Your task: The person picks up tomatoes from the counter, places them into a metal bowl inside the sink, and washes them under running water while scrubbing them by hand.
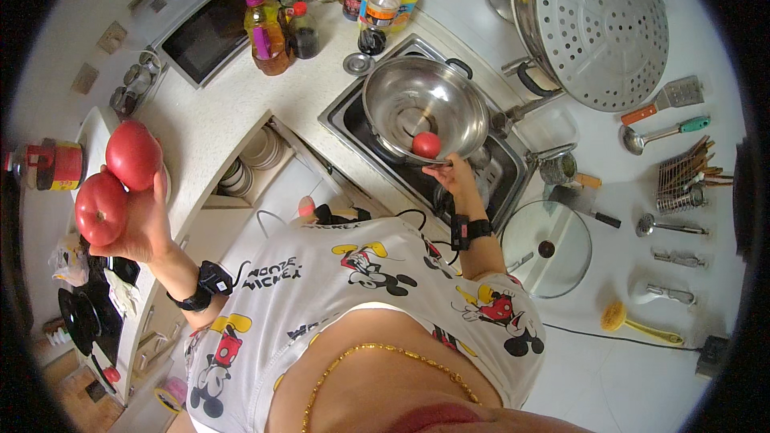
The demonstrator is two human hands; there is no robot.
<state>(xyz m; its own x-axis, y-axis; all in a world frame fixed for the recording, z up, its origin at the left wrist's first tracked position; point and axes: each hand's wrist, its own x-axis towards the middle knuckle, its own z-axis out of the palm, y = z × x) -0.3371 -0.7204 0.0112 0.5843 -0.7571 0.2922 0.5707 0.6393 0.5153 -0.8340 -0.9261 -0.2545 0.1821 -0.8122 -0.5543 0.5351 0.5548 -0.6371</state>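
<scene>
Two large red tomatoes sit in my left hand (141, 225), raised at the left over the counter. One tomato (133, 155) is at the fingertips; the other tomato (101, 209), its stem scar showing, lies against the palm side. My right hand (452, 177) grips the near rim of a stainless steel bowl (385, 93), which has black handles and rests over the sink. Inside the bowl, close to that hand, is a smaller red tomato (426, 145). The thumb and part of the right fingers are hidden by the rim.
Around the bowl is the double steel sink (505, 171). Oil and sauce bottles (264, 36) stand on the counter near a microwave (207, 27). A large steamer pan (601, 30) and utensils hang on the right wall. Below the counter, an open cabinet holds plates (261, 147). A black wok (78, 313) is at lower left.
</scene>
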